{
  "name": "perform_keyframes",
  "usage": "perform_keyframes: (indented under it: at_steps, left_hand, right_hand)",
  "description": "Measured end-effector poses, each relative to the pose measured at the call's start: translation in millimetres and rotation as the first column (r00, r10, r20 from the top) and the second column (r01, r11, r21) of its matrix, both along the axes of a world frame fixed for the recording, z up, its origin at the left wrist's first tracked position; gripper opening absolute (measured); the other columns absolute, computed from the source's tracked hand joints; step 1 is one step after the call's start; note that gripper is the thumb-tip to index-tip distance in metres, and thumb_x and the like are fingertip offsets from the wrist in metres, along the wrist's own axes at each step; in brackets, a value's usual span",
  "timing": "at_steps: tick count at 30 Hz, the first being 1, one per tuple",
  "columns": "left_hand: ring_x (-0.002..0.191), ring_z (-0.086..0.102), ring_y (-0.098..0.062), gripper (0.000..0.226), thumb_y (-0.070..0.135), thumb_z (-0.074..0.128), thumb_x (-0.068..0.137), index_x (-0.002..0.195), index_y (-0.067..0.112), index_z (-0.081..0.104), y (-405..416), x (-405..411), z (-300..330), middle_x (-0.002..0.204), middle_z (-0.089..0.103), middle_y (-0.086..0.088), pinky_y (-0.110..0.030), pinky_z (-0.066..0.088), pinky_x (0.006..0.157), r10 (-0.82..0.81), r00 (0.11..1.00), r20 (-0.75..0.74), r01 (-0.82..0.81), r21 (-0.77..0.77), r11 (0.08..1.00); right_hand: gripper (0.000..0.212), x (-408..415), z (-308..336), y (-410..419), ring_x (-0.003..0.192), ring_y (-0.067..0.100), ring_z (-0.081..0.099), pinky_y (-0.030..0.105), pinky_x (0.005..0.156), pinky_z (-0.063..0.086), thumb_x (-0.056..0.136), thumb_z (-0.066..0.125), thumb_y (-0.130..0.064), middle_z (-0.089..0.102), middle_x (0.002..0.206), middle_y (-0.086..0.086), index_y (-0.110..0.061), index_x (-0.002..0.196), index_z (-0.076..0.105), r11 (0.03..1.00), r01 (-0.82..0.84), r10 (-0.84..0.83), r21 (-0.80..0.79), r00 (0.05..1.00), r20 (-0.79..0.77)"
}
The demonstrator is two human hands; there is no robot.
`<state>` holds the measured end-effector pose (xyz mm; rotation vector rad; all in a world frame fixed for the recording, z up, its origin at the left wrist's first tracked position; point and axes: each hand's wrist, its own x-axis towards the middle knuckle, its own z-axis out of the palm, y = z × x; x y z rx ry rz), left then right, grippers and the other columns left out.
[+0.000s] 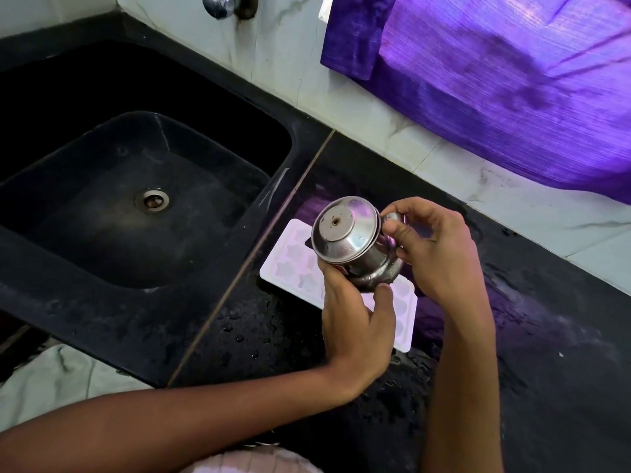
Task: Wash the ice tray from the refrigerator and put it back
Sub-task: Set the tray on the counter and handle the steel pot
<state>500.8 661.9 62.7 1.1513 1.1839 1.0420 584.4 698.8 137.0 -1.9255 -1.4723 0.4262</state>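
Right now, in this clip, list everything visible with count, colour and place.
White plastic ice tray with star-shaped moulds: one, white, flat on the wet counter right of the sink, beneath the hands.
Lidded steel pot: one, silver, tilted, held above the tray.
Black stone sink: one, black, left; steel drain at its bottom.
Black counter: one, black, wet.
Chrome tap: one, silver, top edge.
Purple curtain: one, purple, upper right.
Left hand: grips the pot from below.
Right hand: holds the pot's right side.

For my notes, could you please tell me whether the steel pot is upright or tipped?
Tipped: the round steel pot, held by both hands, shows its flat base toward the camera.
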Motion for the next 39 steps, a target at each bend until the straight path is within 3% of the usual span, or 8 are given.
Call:
perform_keyframes:
  at_steps: [6,11,13,19,23,29,34,39]
  left_hand:
    - [0.123,0.047,-0.003,0.082,0.027,0.052,0.078,0.143,0.045,0.005,8,-1,2,0.142,0.043,0.012,-0.021,0.039,0.101,0.034,0.999,0.036,-0.037,0.070,0.997]
    - [0.118,0.051,-0.004,0.071,0.029,0.052,0.079,0.142,0.037,0.020,23,3,0,0.134,0.050,0.014,-0.020,0.042,0.095,0.073,0.995,0.063,-0.079,0.097,0.992]
    - [0.114,0.053,-0.004,0.068,0.034,0.053,0.080,0.141,0.037,0.023,30,5,1,0.130,0.052,0.014,-0.018,0.043,0.091,0.071,0.994,0.078,-0.078,0.090,0.993]
    - [0.100,0.057,0.010,0.075,0.054,0.055,0.073,0.138,0.022,0.037,66,9,7,0.112,0.059,0.023,-0.007,0.044,0.077,0.085,0.977,0.196,-0.098,0.054,0.994]
    - [0.093,0.059,0.013,0.054,0.034,0.063,0.083,0.129,0.014,0.044,99,13,1,0.097,0.062,0.027,-0.007,0.046,0.073,0.074,0.976,0.204,-0.089,0.065,0.994]
    - [0.100,0.059,0.009,0.042,0.021,0.066,0.086,0.122,0.020,0.044,156,22,-20,0.110,0.059,0.020,-0.011,0.046,0.079,0.011,0.988,0.156,-0.023,0.082,0.996]
    - [0.117,0.055,-0.004,0.055,0.023,0.071,0.082,0.128,0.017,0.042,196,31,-40,0.128,0.058,0.003,-0.025,0.046,0.098,-0.037,0.994,0.101,0.032,0.044,0.999]
    - [0.115,0.057,-0.006,0.055,0.023,0.074,0.079,0.125,0.015,0.044,220,37,-52,0.125,0.059,0.002,-0.031,0.047,0.099,-0.081,0.997,0.017,0.080,0.056,0.995]
  right_hand:
    - [0.012,8,-9,3,0.065,0.016,0.060,0.046,0.067,0.053,0.087,0.064,-0.015,0.064,0.074,0.001,-0.026,0.084,0.067,0.999,0.002,0.007,0.053,0.987,-0.159]
    - [0.011,14,-18,10,0.065,0.018,0.055,0.029,0.058,0.050,0.091,0.059,-0.007,0.058,0.076,0.022,-0.015,0.086,0.066,0.995,0.025,0.010,0.096,0.938,-0.346]
    - [0.010,17,-21,14,0.065,0.017,0.055,0.021,0.056,0.051,0.091,0.057,-0.004,0.057,0.070,0.016,-0.009,0.088,0.065,0.993,0.042,0.007,0.111,0.914,-0.406]
    - [0.013,28,-34,35,0.064,0.014,0.052,0.024,0.057,0.051,0.092,0.056,-0.006,0.059,0.067,0.001,-0.014,0.086,0.064,0.983,0.107,-0.009,0.147,0.837,-0.547]
    - [0.014,36,-48,57,0.068,0.020,0.048,0.026,0.060,0.051,0.092,0.056,-0.008,0.059,0.069,-0.002,-0.018,0.087,0.065,0.977,0.158,-0.036,0.142,0.781,-0.623]
    - [0.013,53,-69,102,0.063,0.001,0.054,0.022,0.068,0.055,0.093,0.055,-0.005,0.060,0.071,-0.004,-0.014,0.089,0.063,0.968,0.221,-0.072,0.116,0.691,-0.719]
    - [0.015,66,-85,130,0.067,0.000,0.061,0.020,0.068,0.056,0.092,0.055,-0.004,0.066,0.068,-0.014,-0.016,0.090,0.063,0.967,0.232,-0.085,0.103,0.679,-0.729]
    - [0.015,75,-98,145,0.066,0.001,0.061,0.022,0.067,0.055,0.092,0.056,-0.006,0.064,0.068,-0.012,-0.018,0.090,0.063,0.964,0.252,-0.113,0.083,0.672,-0.732]
